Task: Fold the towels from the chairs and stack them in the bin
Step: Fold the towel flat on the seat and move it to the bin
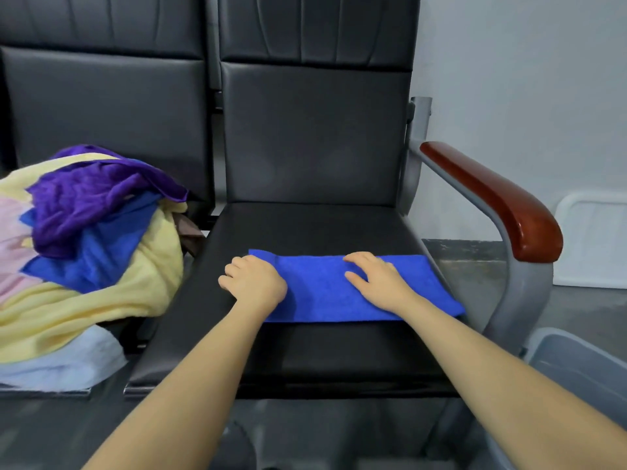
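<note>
A folded blue towel (325,293) lies flat as a long strip on the black chair seat (305,228). The left hand (254,283) curls its fingers over the strip's left end; the right hand (376,279) presses open-palmed on its middle. Left of both hands, unfolded towels (88,232) heap on the neighbouring chair; the grey bin (576,368) stands right of them.

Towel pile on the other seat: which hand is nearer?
Left. The left hand grips the blue towel's end beside the towel pile; the right hand lies mid-towel, farther off.
</note>
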Available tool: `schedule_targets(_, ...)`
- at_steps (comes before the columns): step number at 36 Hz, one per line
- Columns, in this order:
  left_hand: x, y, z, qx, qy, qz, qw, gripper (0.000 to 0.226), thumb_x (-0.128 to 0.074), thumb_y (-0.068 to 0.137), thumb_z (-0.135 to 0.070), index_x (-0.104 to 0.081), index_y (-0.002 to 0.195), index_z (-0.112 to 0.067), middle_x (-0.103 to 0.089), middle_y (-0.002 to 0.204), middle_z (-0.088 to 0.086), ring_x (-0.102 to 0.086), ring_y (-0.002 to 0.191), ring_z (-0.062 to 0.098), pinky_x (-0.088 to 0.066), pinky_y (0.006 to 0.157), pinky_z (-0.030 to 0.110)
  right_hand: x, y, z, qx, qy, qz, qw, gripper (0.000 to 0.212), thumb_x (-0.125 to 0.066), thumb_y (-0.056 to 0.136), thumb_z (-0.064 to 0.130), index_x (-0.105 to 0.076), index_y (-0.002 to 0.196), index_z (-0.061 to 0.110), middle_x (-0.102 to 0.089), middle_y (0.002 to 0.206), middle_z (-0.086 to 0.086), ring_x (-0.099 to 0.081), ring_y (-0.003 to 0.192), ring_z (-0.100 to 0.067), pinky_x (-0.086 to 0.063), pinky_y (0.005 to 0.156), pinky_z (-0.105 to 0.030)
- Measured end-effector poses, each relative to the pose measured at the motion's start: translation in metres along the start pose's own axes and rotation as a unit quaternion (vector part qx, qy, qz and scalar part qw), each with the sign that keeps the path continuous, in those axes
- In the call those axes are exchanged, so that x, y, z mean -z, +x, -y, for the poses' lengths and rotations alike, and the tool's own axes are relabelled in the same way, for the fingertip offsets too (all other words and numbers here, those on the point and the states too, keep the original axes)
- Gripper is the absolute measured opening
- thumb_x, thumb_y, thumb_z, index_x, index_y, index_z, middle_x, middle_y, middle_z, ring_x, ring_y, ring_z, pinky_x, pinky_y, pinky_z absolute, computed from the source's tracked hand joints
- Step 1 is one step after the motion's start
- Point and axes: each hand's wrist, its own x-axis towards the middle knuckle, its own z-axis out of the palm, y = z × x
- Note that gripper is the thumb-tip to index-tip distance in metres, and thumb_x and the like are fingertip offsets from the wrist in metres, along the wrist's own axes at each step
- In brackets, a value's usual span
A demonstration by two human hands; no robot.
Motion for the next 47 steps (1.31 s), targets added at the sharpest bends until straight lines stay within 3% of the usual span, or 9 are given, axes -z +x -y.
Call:
schedule_targets(10, -0.007, 0.004, 0.019, -0.077, -0.033, -0.04, 0.996, 0.028, -0.043, 0.098, -0.021, -0.045, 0.12, -0.004, -0.052, 0.126, 0.014, -0.052, 0.115, 0.032, -0.037, 0.092, 0.035, -0.013, -0.003, 0.01, -0.002, -0.069, 0.109, 0.992, 0.053, -0.026, 0.101, 0.051, -0.018, 0.151, 0.037, -0.009, 0.159, 0.015, -0.005, 0.147, -0.008, -0.004, 0.12, -0.034)
schedule_targets(15, -0.002, 0.005, 0.021, -0.129, -0.098, -0.086, 0.983, 0.024, -0.036, 0.101, -0.018, -0.039, 0.121, -0.004, -0.06, 0.11, 0.013, -0.06, 0.097, 0.033, -0.036, 0.066, 0.033, -0.016, -0.005, 0.016, -0.025, -0.092, 0.12, 0.988, 0.056, -0.021, 0.099, 0.056, -0.011, 0.151, 0.039, -0.003, 0.159, 0.016, 0.001, 0.147, -0.007, 0.0, 0.12, -0.037)
schedule_targets(25, 0.027, -0.012, 0.004, -0.207, -0.083, -0.155, 0.962, 0.017, -0.036, 0.102, -0.023, -0.043, 0.112, -0.011, -0.062, 0.098, 0.007, -0.059, 0.083, 0.027, -0.034, 0.061, 0.033, -0.039, 0.01, 0.066, -0.047, -0.064, 0.118, 0.99, 0.061, -0.022, 0.098, 0.058, -0.013, 0.152, 0.033, -0.002, 0.161, 0.009, 0.001, 0.148, -0.014, 0.002, 0.117, -0.045)
schedule_targets(27, 0.034, -0.017, -0.001, -0.203, -0.124, -0.135, 0.962, 0.019, -0.036, 0.101, -0.025, -0.044, 0.111, -0.011, -0.061, 0.098, 0.008, -0.054, 0.077, 0.025, -0.036, 0.063, 0.033, -0.037, 0.012, 0.072, -0.041, -0.015, 0.101, 0.994, 0.056, -0.029, 0.099, 0.052, -0.022, 0.151, 0.03, -0.014, 0.16, 0.008, -0.009, 0.147, -0.016, -0.002, 0.117, -0.046)
schedule_targets(31, 0.044, -0.027, -0.012, -0.206, -0.22, -0.094, 0.949, 0.021, -0.04, 0.099, -0.025, -0.05, 0.108, -0.009, -0.06, 0.097, 0.008, -0.052, 0.078, 0.024, -0.04, 0.065, 0.032, -0.017, 0.007, 0.063, -0.08, 0.121, 0.009, 0.989, 0.042, -0.046, 0.098, 0.035, -0.044, 0.138, 0.022, -0.044, 0.144, 0.002, -0.04, 0.133, -0.022, -0.03, 0.108, -0.04)
schedule_targets(35, 0.041, -0.038, -0.031, -0.198, -0.309, -0.044, 0.929, 0.019, -0.044, 0.096, -0.023, -0.054, 0.104, -0.01, -0.058, 0.093, 0.005, -0.054, 0.077, 0.022, -0.039, 0.061, 0.03, 0.001, -0.009, 0.03, -0.117, 0.079, -0.055, 0.988, 0.03, -0.052, 0.095, 0.03, -0.057, 0.124, 0.026, -0.052, 0.123, 0.001, -0.046, 0.12, -0.02, -0.031, 0.096, -0.038)
schedule_targets(39, 0.026, -0.047, -0.059, -0.219, -0.317, 0.0, 0.923, 0.018, -0.045, 0.095, -0.023, -0.053, 0.1, -0.007, -0.059, 0.093, 0.007, -0.054, 0.077, 0.023, -0.035, 0.057, 0.028, 0.015, -0.026, 0.002, -0.166, 0.084, -0.098, 0.978, 0.021, -0.05, 0.095, 0.028, -0.064, 0.111, 0.026, -0.056, 0.112, 0.002, -0.048, 0.112, -0.02, -0.029, 0.091, -0.035)
schedule_targets(43, 0.013, -0.062, -0.088, -0.258, -0.352, 0.071, 0.897, 0.015, -0.048, 0.093, -0.023, -0.052, 0.085, -0.01, -0.053, 0.074, 0.002, -0.049, 0.068, 0.017, -0.037, 0.054, 0.026, 0.022, -0.039, -0.019, -0.208, 0.102, -0.111, 0.966, 0.018, -0.05, 0.095, 0.033, -0.066, 0.098, 0.025, -0.064, 0.106, 0.004, -0.053, 0.109, -0.02, -0.03, 0.088, -0.034)
schedule_targets(47, 0.004, -0.075, -0.107, -0.261, -0.394, 0.234, 0.85, 0.029, -0.047, 0.097, -0.033, -0.048, 0.12, -0.015, -0.064, 0.084, 0.005, -0.062, 0.066, 0.02, -0.048, 0.062, 0.028, 0.027, -0.048, -0.032, -0.25, 0.114, -0.113, 0.955, 0.031, -0.043, 0.098, 0.038, -0.063, 0.084, 0.019, -0.061, 0.085, 0.003, -0.054, 0.105, -0.024, -0.029, 0.089, -0.036)
